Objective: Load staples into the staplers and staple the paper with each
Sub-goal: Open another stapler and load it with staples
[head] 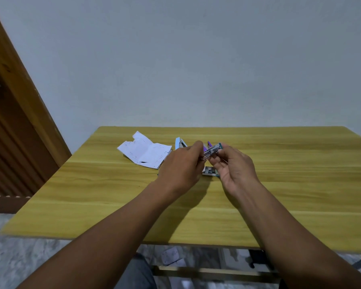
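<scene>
Gripping a clear stapler (214, 152), right hand (233, 170) and left hand (181, 165) apparently share it.

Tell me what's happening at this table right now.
A person holds a small clear stapler up between both hands, left hand and right hand, apparently working on loading it. A light blue stapler lies behind on the wooden table, beside a creased paper. A small staple box sits under the hands.

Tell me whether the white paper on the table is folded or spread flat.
Folded, partly opened. The white paper lies on the table with visible creases, and one flap lifts at its far edge.
</scene>
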A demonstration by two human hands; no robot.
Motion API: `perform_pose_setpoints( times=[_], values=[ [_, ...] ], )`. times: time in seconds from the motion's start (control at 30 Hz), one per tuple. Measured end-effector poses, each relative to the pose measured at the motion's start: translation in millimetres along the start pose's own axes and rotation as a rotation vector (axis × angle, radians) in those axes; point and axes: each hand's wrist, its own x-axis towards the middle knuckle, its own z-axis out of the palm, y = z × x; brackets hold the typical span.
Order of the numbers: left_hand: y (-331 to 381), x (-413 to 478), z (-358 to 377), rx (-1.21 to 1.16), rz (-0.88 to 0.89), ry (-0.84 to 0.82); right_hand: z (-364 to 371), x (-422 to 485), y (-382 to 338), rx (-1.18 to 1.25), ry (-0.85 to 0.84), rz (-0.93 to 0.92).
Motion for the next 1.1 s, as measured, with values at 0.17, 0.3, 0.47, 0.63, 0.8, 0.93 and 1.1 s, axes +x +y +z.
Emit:
perform_pose_setpoints(
  times=[0.17, 0.3, 0.47, 0.63, 0.8, 0.93, 1.1],
  values=[
    [0, -1, 1, -0.036, 0.001, -0.007, -3, 1, 2, -0.055, -0.004, -0.017],
    [1, 0, 0, -0.045, -0.023, -0.012, -2, 0, 2, -0.066, -0.024, -0.023],
    [1, 2, -1, -0.024, -0.024, -0.037, -2, -1, 3, -0.055, -0.026, -0.020],
    [0, 5, -2, 0.252, 0.081, -0.119, 0, -1, 3, 0.184, 0.002, 0.105],
    [-5, 10, -6, 0.649, 0.582, -0.048, -2, -2, 0, 0.238, -0.015, 0.263],
    [-1, 14, -9, 0.787, 0.823, 0.015, 1, -2, -2, 0.222, -0.050, 0.303],
    [-1, 24, -13, 0.785, 0.782, 0.011, 3, 0, -3, 0.259, -0.057, 0.321]
  ],
)
